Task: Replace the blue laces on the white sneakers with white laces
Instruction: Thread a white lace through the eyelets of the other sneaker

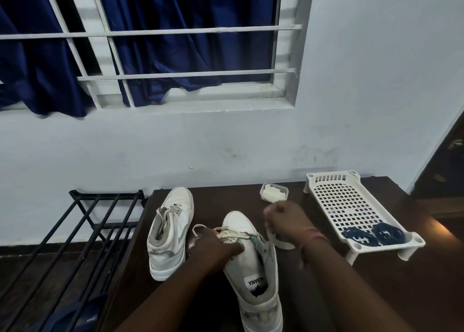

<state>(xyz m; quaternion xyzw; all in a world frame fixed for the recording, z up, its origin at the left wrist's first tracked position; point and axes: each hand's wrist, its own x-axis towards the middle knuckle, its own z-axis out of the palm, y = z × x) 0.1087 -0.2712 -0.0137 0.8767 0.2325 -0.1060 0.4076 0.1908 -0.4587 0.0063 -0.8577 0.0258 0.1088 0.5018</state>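
Observation:
Two white high-top sneakers stand on a dark wooden table. The left sneaker (173, 228) stands by itself, laced in white. The nearer sneaker (253, 266) points away from me, with a white lace (233, 234) threaded across its front. My left hand (213, 249) grips the tongue and laces of this shoe. Beside the shoe's right side, my right hand (283, 218) is raised and pinches a strand of the white lace, which loops down beneath it. Two coils of blue laces (374, 235) lie in a white perforated tray (351, 206) at the right.
A small clear plastic box (274, 192) with white pieces sits at the table's back edge near the wall. A black metal rack (82, 231) stands to the left of the table. A barred window with blue curtains is above.

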